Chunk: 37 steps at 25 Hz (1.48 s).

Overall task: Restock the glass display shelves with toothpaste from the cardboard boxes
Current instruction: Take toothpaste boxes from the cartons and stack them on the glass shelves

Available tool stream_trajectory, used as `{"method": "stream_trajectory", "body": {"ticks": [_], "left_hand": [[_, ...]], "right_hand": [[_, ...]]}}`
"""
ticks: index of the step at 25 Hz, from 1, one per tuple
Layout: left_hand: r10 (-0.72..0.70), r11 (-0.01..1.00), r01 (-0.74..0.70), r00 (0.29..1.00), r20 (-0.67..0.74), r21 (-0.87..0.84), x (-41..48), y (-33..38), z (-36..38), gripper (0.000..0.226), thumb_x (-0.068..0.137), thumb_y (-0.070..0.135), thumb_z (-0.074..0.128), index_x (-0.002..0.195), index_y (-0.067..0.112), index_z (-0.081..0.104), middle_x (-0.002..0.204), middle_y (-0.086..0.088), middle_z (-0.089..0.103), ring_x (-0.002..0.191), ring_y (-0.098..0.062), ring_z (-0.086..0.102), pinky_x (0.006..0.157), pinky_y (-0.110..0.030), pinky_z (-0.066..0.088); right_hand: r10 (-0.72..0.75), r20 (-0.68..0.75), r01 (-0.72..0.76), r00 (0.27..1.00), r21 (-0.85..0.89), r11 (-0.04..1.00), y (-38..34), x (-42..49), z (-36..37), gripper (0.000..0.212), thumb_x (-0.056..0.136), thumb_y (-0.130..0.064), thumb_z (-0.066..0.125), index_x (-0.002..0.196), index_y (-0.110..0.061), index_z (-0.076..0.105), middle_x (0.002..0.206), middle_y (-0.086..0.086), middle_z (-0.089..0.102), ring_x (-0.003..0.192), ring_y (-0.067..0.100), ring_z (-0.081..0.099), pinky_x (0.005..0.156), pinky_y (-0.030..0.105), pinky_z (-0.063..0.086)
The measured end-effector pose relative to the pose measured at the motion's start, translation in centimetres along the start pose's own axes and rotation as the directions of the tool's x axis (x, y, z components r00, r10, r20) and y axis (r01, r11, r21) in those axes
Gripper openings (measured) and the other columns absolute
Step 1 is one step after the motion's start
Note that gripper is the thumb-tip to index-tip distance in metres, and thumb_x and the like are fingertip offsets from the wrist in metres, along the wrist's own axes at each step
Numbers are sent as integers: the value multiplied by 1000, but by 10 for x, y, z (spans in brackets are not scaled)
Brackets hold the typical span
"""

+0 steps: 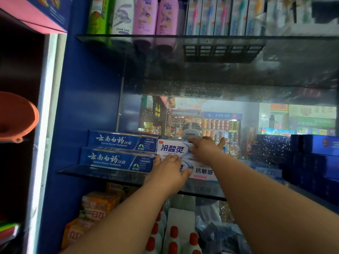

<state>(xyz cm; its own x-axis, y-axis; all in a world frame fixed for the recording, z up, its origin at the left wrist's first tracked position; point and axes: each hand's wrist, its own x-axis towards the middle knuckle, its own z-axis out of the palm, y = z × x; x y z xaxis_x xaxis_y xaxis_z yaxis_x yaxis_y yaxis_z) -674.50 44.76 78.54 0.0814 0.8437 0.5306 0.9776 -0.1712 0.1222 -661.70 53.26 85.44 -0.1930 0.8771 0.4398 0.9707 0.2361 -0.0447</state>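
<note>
Two white toothpaste boxes are stacked on the middle glass shelf (102,174). My left hand (170,173) lies flat on the front of the lower white box (203,172), fingers straight. My right hand (205,149) presses with straight fingers on the upper white box (172,148), thumb sticking up. Left of them, touching, are two stacked blue toothpaste boxes (117,151). No cardboard box is in view.
Dark blue boxes (311,158) are stacked at the shelf's right end. The upper glass shelf (128,36) carries bottles and toothbrush packs. Below are orange packs (95,206) and red-capped white bottles (174,237). An orange funnel (16,118) hangs at left. A mirror backs the shelf.
</note>
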Motion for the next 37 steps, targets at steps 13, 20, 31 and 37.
{"method": "stream_trajectory", "body": {"ticks": [13, 20, 31, 37], "left_hand": [[-13, 999, 11, 999, 32, 46, 4, -3, 5, 69, 95, 59, 21, 152, 19, 19, 160, 1, 13, 147, -14, 8, 120, -43, -3], [-8, 998, 5, 999, 36, 66, 4, -4, 5, 69, 96, 59, 21, 152, 18, 18, 160, 0, 12, 147, -14, 8, 120, -44, -2], [-6, 997, 5, 1000, 26, 72, 3, -3, 5, 68, 97, 57, 21, 152, 18, 18, 159, 0, 13, 147, -15, 9, 120, -43, 0], [-1, 999, 2, 1000, -16, 51, 1, -1, 4, 63, 98, 54, 23, 149, 18, 25, 158, 0, 21, 145, -16, 15, 120, -42, 3]], "right_hand": [[530, 177, -319, 829, 928, 190, 45, -35, 26, 70, 94, -41, 50, 151, -24, 13, 143, 11, 38, 116, 39, 51, 76, 49, 57], [443, 180, -315, 878, 915, 253, 42, -40, 32, 44, 97, -38, 46, 135, -18, 45, 118, 12, 59, 99, 35, 61, 86, 51, 55], [454, 152, -300, 878, 914, 273, 43, -44, 33, 46, 98, -37, 47, 139, -18, 41, 123, 11, 57, 103, 33, 60, 85, 47, 55], [473, 17, -251, 881, 864, 436, 35, -68, 14, 58, 99, -32, 45, 150, -17, 24, 143, 11, 44, 116, 34, 55, 94, 48, 50]]}}
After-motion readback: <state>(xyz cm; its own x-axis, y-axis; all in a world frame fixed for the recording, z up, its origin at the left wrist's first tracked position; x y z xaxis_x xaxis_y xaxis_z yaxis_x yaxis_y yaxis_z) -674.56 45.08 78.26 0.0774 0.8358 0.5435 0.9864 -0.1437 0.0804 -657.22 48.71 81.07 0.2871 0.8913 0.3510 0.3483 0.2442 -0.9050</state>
